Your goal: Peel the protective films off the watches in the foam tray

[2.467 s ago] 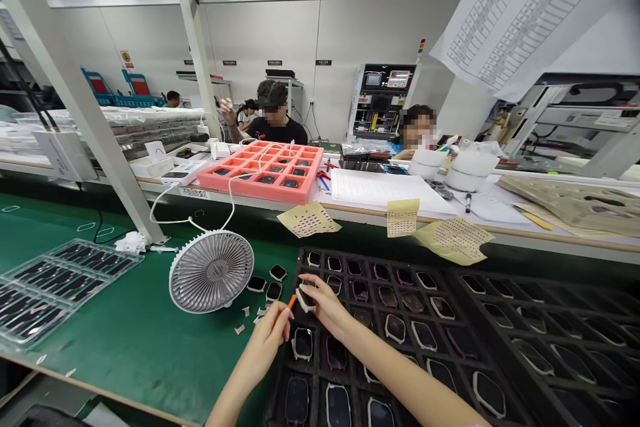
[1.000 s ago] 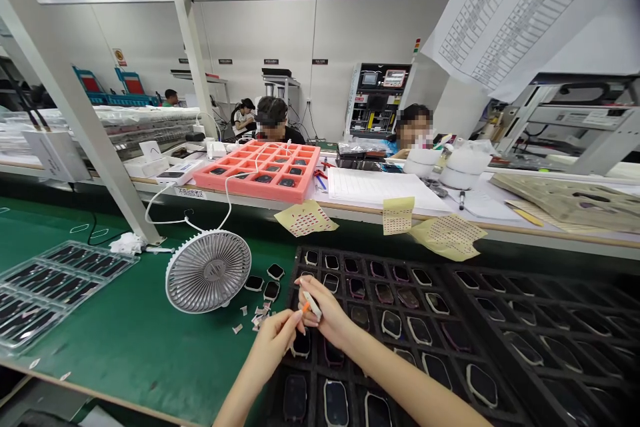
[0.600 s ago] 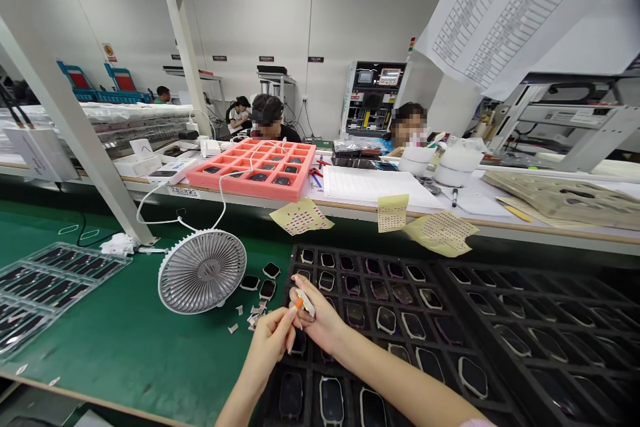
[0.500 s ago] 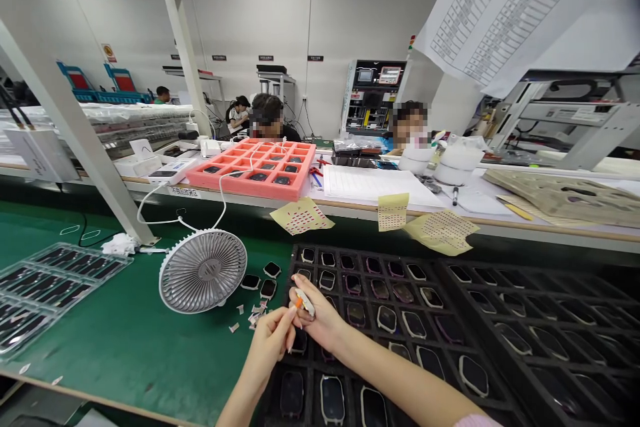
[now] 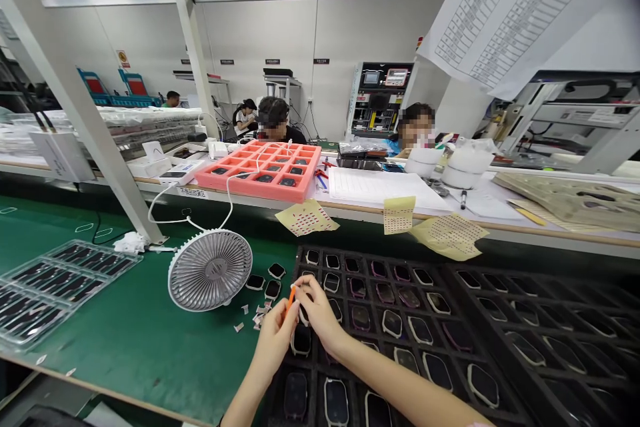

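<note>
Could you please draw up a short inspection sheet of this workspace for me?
Surface: green bench mat beside a black compartment tray.
Work items: rounded dark parts with pale rims sit in the tray's compartments; a few lie loose on the mat.
Clutter: small white paper scraps beside a round grey fan.
Hands: left hand pinches a slim orange stick; right hand curls close by, its hold hidden.
Cables: white cable loops up from the fan over the bench edge.
Surroundings: salmon-pink foam tray on the far bench; seated person behind it.
</note>
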The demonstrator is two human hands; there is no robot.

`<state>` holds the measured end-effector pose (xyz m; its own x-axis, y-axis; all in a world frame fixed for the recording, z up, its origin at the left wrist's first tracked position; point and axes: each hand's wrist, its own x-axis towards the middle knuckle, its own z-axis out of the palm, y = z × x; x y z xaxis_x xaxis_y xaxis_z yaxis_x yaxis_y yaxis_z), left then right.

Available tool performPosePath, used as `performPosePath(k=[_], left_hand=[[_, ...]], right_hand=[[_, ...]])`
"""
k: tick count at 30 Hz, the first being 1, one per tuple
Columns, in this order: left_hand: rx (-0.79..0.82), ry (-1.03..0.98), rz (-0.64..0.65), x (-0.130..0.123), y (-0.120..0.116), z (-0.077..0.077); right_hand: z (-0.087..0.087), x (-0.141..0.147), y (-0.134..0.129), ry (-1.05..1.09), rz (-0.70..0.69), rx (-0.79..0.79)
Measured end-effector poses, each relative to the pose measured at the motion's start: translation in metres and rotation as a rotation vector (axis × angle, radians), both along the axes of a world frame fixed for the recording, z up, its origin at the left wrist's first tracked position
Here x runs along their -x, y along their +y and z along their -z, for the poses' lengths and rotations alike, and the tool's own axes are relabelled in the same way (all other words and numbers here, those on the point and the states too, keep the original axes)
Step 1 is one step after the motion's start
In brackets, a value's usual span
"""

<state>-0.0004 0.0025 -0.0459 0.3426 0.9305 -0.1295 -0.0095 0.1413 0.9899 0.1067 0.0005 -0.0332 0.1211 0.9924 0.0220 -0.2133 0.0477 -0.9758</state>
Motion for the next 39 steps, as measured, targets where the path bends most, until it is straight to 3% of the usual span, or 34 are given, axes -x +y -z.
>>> performPosePath(k=[8, 15, 21, 24, 27, 30, 34, 39], left_hand=[[-0.051, 0.150, -0.140, 0.049, 0.012, 0.004], [-0.214, 0.334, -0.030, 0.055, 0.017, 0.019], [-0.329, 0.538, -0.066, 0.062, 0.018, 0.019], [-0.349, 0.676, -0.086, 0.072, 0.019, 0.020], [-0.336, 0.818, -0.084, 0.079, 0.021, 0.024], [-0.302, 0.927, -0.084, 0.080, 0.022, 0.026], [-0.278, 0.913, -0.093, 0.075, 0.020, 0.022], [-0.347, 0.755, -0.074, 0.062, 0.011, 0.009]], right_hand=[[0.025, -0.039, 0.034, -0.148, 0.108, 0.095], [0.047, -0.034, 0.041, -0.347, -0.003, 0.060], [0.033, -0.044, 0.022, -0.573, -0.040, -0.073], [0.023, -0.065, 0.011, -0.849, 0.033, -0.132], [0.020, -0.081, -0.001, -1.176, 0.048, -0.013], [0.022, -0.085, -0.010, -1.331, 0.015, 0.079], [0.030, -0.077, -0.009, -1.227, -0.002, 0.034], [0.042, -0.080, 0.003, -0.793, 0.018, 0.058]])
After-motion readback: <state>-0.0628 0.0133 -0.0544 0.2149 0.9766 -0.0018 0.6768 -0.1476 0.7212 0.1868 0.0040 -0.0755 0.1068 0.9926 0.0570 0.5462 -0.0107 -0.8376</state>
